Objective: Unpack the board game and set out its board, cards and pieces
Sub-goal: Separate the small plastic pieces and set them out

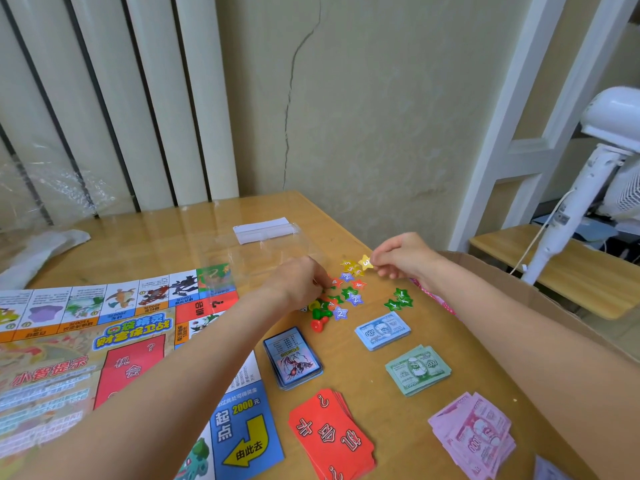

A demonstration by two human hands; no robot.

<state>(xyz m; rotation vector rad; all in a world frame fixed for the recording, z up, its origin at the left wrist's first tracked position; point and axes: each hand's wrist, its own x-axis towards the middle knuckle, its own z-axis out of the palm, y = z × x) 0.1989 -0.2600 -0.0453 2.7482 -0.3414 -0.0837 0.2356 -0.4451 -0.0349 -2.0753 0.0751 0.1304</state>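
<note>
The paper game board (pixel 114 344) lies unfolded on the left of the wooden table (pixel 388 403). Right of it sit a blue-backed card deck (pixel 292 358), a red card stack (pixel 332 434), and blue (pixel 382 330), green (pixel 417 369) and pink (pixel 472 434) play-money stacks. Several numbered star tokens (pixel 349 294) and red and green pawns (pixel 319 318) are scattered behind them. My right hand (pixel 401 256) pinches a yellow star token (pixel 365 262) above a small yellow pile. My left hand (pixel 299 280) reaches into the tokens with curled fingers; its fingertips are hidden.
A clear plastic bag (pixel 263 251) with a white strip lies behind the tokens. Crumpled plastic wrap (pixel 52 192) sits at the far left by the radiator. A cardboard box edge (pixel 540 299) runs along the table's right side. A white fan (pixel 602 161) stands beyond.
</note>
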